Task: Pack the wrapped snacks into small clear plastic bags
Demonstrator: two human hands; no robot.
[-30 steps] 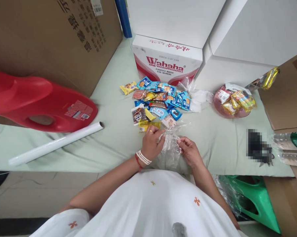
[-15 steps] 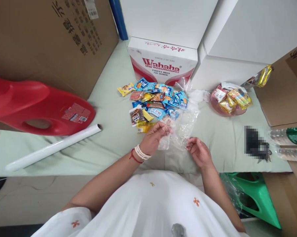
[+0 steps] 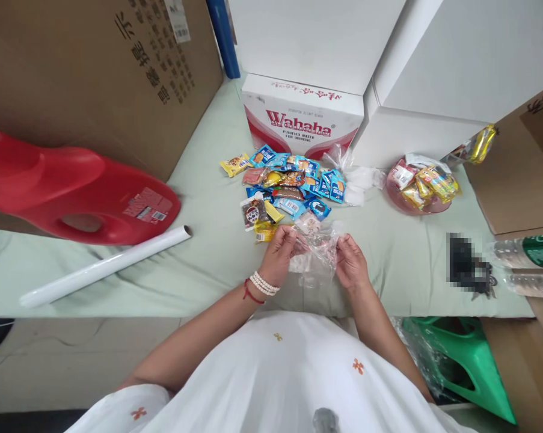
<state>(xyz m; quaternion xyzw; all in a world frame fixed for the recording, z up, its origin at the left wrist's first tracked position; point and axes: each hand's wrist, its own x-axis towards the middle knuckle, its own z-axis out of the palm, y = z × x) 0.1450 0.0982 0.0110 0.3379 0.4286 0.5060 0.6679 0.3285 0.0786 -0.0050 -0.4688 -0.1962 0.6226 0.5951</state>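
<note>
Both hands hold a crumpled clear plastic bag [image 3: 316, 249] just above the pale green sheet [image 3: 199, 264]. My left hand [image 3: 279, 254], with a bead bracelet and red thread at the wrist, pinches the bag's left edge. My right hand [image 3: 350, 261] grips its right edge with closed fingers. Just beyond the bag lies a heap of small snack packets [image 3: 285, 186] in blue, yellow and brown wrappers. A little loose clear plastic [image 3: 359, 177] lies to the right of the heap.
A pink dish [image 3: 418, 205] of snack packets sits at right. A Wahaha carton [image 3: 303, 122] and white boxes [image 3: 433, 78] stand behind. A red jug [image 3: 68, 189] and a white roll [image 3: 104, 264] lie at left, before a brown carton [image 3: 95, 78]. Green stool [image 3: 460, 361] lower right.
My right hand moved back up to the bag and took hold of its right edge. The bag, spread wide half a second ago, is now bunched between both hands.
</note>
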